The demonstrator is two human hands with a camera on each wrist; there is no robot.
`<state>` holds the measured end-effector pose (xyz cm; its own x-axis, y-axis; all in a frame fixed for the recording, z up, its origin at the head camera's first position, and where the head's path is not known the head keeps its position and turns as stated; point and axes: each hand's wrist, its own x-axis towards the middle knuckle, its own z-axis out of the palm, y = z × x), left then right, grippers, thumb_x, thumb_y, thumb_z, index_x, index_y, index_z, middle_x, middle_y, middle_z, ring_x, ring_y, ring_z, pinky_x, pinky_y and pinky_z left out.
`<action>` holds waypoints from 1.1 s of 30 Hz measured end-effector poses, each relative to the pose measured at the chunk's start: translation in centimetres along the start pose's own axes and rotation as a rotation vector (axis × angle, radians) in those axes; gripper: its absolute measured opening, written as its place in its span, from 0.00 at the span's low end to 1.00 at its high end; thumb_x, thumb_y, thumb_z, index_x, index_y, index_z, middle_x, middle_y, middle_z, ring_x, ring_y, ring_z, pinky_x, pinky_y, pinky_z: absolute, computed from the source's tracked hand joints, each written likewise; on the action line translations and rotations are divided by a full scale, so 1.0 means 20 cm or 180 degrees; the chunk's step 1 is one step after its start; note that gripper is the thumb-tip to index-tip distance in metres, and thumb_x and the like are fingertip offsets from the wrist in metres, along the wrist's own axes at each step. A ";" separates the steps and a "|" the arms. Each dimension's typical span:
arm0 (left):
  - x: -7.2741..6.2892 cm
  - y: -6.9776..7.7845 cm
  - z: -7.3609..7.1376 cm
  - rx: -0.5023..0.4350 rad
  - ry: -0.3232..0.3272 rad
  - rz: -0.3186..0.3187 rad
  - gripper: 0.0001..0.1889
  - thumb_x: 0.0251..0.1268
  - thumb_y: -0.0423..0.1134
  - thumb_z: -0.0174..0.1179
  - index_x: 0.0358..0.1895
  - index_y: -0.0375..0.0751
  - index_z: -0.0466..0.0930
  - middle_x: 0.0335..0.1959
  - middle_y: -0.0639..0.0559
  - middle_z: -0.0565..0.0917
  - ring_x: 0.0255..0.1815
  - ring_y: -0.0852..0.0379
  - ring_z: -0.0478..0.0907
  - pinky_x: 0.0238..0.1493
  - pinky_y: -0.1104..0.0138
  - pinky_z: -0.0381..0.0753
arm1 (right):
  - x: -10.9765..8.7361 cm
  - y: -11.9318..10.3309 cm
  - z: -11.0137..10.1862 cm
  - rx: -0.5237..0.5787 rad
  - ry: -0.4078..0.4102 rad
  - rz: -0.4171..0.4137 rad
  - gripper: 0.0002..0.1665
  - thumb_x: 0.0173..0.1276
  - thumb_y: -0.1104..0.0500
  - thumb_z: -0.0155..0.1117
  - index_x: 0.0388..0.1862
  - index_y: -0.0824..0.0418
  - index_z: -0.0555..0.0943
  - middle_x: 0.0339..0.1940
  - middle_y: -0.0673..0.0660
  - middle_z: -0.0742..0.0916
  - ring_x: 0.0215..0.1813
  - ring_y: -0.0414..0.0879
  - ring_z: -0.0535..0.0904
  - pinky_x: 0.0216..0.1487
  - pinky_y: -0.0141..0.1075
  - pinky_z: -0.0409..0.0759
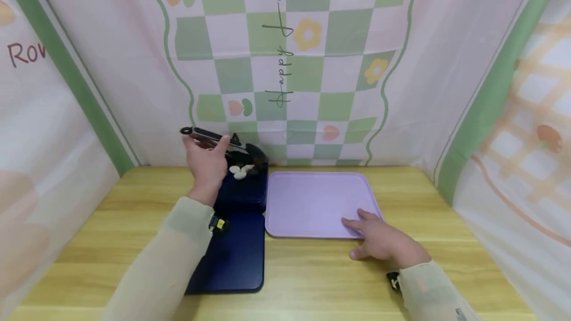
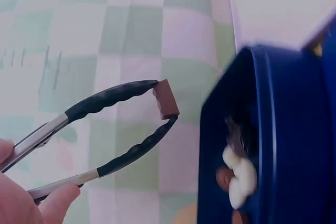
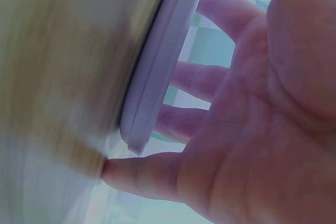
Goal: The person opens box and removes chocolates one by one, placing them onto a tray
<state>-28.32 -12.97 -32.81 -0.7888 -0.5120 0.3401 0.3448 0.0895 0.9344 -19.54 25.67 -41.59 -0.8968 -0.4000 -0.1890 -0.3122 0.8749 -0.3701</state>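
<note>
My left hand (image 1: 206, 165) holds black-and-metal tongs (image 2: 107, 98) at the back left, above a dark blue box (image 1: 241, 196). In the left wrist view the tongs' tips pinch a small brown block with ridged edges (image 2: 166, 99), raised beside the box. Inside the box lie several white rounded pieces (image 2: 242, 179), a brown round piece (image 2: 224, 178) and a dark glossy piece (image 2: 239, 137). My right hand (image 1: 385, 241) rests at the near right corner of a lilac tray (image 1: 308, 202), fingers spread. Some fingertips lie over its rim; one finger touches the table in the right wrist view.
A flat dark blue panel, seemingly the box's lid (image 1: 241, 266), lies in front of the box. The wooden table (image 1: 312, 281) carries box and tray side by side. A patterned cloth (image 1: 308, 73) hangs close behind them, and more cloth hangs at both sides.
</note>
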 end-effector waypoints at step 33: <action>-0.32 -0.20 0.40 0.1409 -0.0796 0.0903 0.28 0.63 0.43 0.71 0.60 0.37 0.69 0.49 0.42 0.73 0.45 0.44 0.78 0.45 0.55 0.80 | 0.00 0.00 0.02 -0.0007 0.0043 -0.0014 0.52 0.51 0.43 0.79 0.72 0.59 0.72 0.72 0.81 0.59 0.72 0.76 0.52 0.67 0.68 0.55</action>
<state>-28.85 -3.19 -37.91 -0.8114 -0.2034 0.5480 0.3569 0.5699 0.7401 -19.50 25.64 -41.90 -0.8996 -0.4002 -0.1750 -0.3170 0.8738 -0.3688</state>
